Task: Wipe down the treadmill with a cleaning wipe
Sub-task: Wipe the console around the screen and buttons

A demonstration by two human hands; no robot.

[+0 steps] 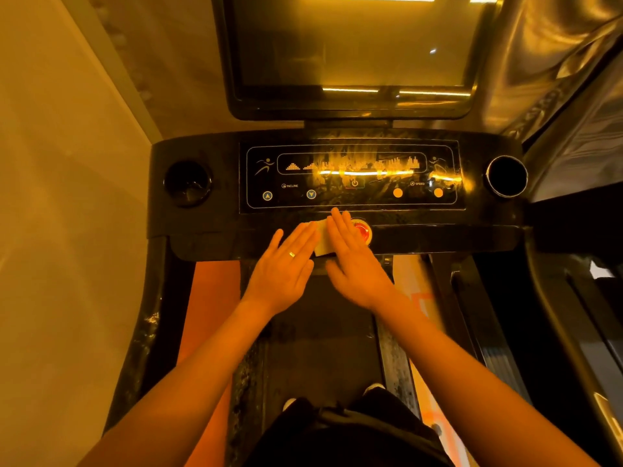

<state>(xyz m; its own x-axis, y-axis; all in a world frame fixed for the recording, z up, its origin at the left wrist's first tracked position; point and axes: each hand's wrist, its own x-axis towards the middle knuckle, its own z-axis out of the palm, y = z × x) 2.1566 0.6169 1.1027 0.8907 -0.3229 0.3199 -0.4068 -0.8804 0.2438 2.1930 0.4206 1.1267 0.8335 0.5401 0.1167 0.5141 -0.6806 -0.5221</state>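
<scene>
your left hand (286,264) and right hand (354,264) lie flat together on the wipe (322,242), 6 o'clock of the panel (350,197); likely limp, pin its edges.

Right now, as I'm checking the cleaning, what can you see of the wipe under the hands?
The pale, thin cleaning wipe lies flat on the glossy black treadmill console's front ledge, just left of the round red button. Only a strip shows between the left hand and right hand, whose straight fingers press it.

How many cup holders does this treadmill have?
2. The left cup holder sits at the console's left end, the right cup holder at its right end. None seems hidden.
</scene>
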